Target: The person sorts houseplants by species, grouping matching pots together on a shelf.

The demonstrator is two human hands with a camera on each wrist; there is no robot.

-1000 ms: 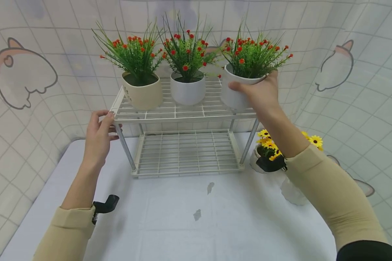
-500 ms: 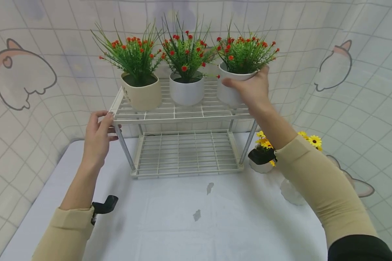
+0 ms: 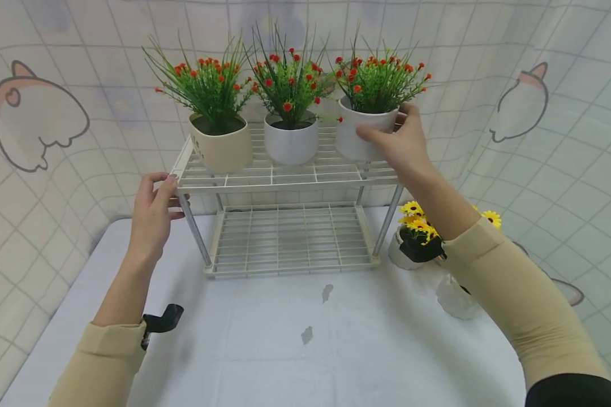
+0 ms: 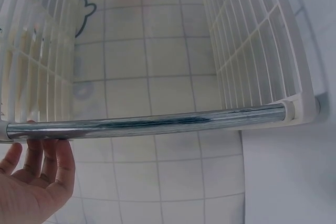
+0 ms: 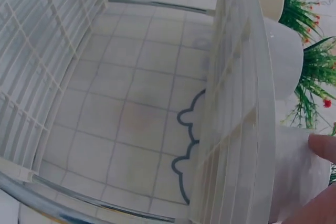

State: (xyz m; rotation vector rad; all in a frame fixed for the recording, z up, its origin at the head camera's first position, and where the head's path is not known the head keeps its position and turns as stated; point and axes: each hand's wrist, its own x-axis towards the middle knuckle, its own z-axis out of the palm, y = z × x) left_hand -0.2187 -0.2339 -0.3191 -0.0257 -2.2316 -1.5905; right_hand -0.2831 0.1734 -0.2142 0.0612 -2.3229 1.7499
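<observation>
A two-tier white wire shelf rack (image 3: 285, 186) stands on the table. My left hand (image 3: 151, 217) grips its upper left front corner, thumb on top; in the left wrist view the fingers (image 4: 64, 163) are at the metal leg (image 4: 157, 125). On the top tier's right end is a white pot (image 3: 353, 135) of grass and red flowers. My right hand (image 3: 408, 144) holds it from the right, thumb on its front, fingers mostly hidden behind. A white pot (image 3: 291, 146) and a cream pot (image 3: 224, 152), similarly planted, stand left of it on the same tier.
Yellow flowers (image 3: 412, 217) in a white pot stand right of the rack, partly covered by the right wrist's black camera mount (image 3: 420, 250). A white ribbed pot (image 3: 454, 298) sits nearer, partly under the right sleeve. Grid-patterned curtain (image 3: 107, 124) surrounds the table (image 3: 254, 328).
The right-hand white pot has shifted left toward the middle pot. My right hand went left with it, then slid slightly right around its side. The left hand has stayed at the corner.
</observation>
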